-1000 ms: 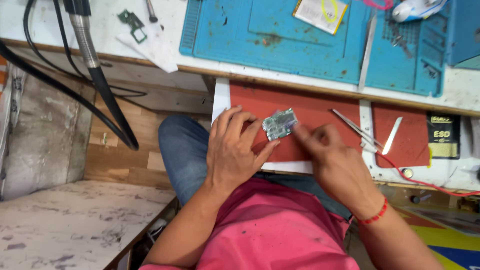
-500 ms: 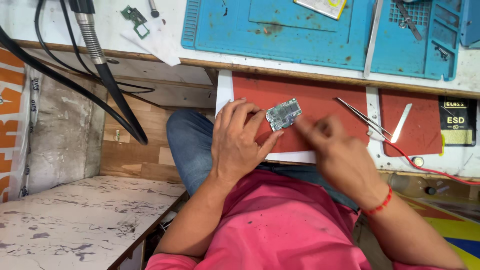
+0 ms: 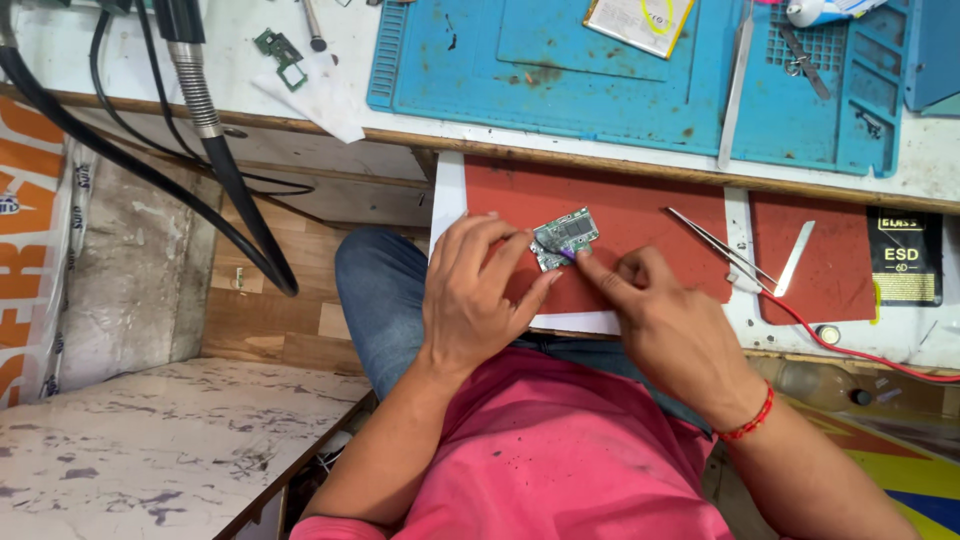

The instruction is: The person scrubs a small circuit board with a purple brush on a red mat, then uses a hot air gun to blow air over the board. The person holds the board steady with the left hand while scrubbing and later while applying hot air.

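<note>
On the red mat point(image 3: 640, 215) at the near edge of the table point(image 3: 930, 160), head view, I note a small green circuit board point(image 3: 566, 238) lying tilted. My left hand point(image 3: 478, 300) rests on the mat with its fingers curled; the fingertips point(image 3: 528, 243) touch the board's left edge, pinning it rather than enclosing it. My right hand point(image 3: 665, 320) lies just beside, loosely closed, its index finger extended so the tip meets the board's lower right corner; something thin and purplish shows there, too small to identify. Metal tweezers point(image 3: 715, 245) lie on the mat to the right, apart from both hands. A flat metal blade point(image 3: 793, 260) rests on a second red pad point(image 3: 815, 250). Farther back sits a blue work mat point(image 3: 600, 80). A black hose point(image 3: 215, 140) hangs at left.
</note>
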